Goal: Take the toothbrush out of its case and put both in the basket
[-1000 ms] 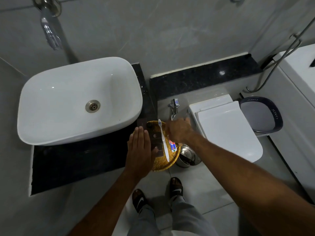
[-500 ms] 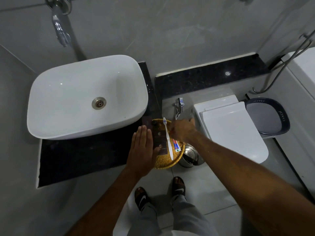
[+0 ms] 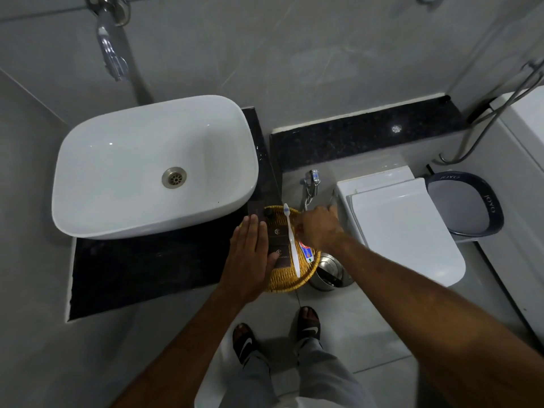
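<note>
A round woven yellow basket [image 3: 290,285] sits at the right end of the black counter. A white toothbrush [image 3: 292,240] lies across it, bristle head at the far rim. To its left, dark brown cases [image 3: 279,232] with small logos lie in the basket. My left hand [image 3: 250,254] rests flat on the basket's left side, fingers straight, thumb touching a dark case. My right hand [image 3: 318,228] hovers over the basket's far right rim, back up, with its fingers curled under and hidden.
A toothpaste tube [image 3: 306,251] lies in the basket under my right wrist. A white basin [image 3: 132,160] fills the counter [image 3: 132,269] to the left. A steel bin [image 3: 329,272], a closed toilet [image 3: 406,231] and a dark tub [image 3: 494,207] stand to the right.
Both hands stay at the basket almost unmoved, and the toothbrush lies in the same place. The view has shifted slightly.
</note>
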Tool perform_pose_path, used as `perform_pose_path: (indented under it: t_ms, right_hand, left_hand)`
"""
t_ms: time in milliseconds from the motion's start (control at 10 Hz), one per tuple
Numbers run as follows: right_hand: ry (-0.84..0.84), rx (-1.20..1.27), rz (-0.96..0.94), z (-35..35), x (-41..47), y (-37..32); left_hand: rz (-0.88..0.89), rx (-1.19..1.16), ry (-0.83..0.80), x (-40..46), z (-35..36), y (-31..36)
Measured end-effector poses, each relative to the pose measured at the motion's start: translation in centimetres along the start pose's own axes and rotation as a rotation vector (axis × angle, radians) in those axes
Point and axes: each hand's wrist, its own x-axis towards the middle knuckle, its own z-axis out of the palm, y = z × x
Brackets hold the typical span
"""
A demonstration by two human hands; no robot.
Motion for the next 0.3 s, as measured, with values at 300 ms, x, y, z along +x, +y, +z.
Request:
perform_pose_path:
  t_ms: [300]
  right_hand:
    - [0.582,0.239,-0.055,-10.2,0.4,-2.7]
  left_hand:
    - [-0.036,0.135,0.270,5.0,-9.3,-2.9]
